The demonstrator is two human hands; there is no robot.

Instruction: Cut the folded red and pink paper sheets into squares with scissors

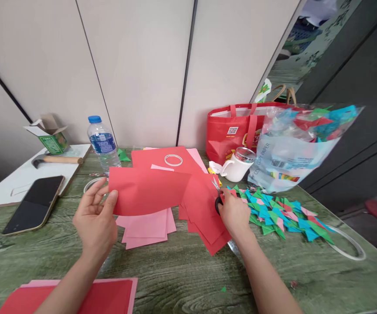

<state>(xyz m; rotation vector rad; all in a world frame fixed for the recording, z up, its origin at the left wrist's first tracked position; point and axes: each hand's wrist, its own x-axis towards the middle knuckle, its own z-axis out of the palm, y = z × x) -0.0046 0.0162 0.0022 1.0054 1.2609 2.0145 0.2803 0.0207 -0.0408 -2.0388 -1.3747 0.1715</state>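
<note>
My left hand (pixel 97 213) pinches the left end of a red paper sheet (pixel 149 192), which is held up over the table. My right hand (pixel 236 211) is closed around the dark handle of a pair of scissors (pixel 216 183), its blades pointing up and away. Those blades lie over a pile of red paper pieces (pixel 204 213), apart from the held sheet's left end. Below the held sheet rests a stack of pink paper pieces (pixel 147 231). Behind it, larger red sheets (pixel 188 157) carry a white ring (pixel 173 160).
A phone (pixel 34 205), a hammer (pixel 59 159), a small box (pixel 54 137) and a water bottle (pixel 103 144) stand left. On the right are a white mug (pixel 237 165), a red bag (pixel 217 131), a plastic bag (pixel 283 161) and a folded-paper chain (pixel 280 213). Red sheets (pixel 110 296) lie near.
</note>
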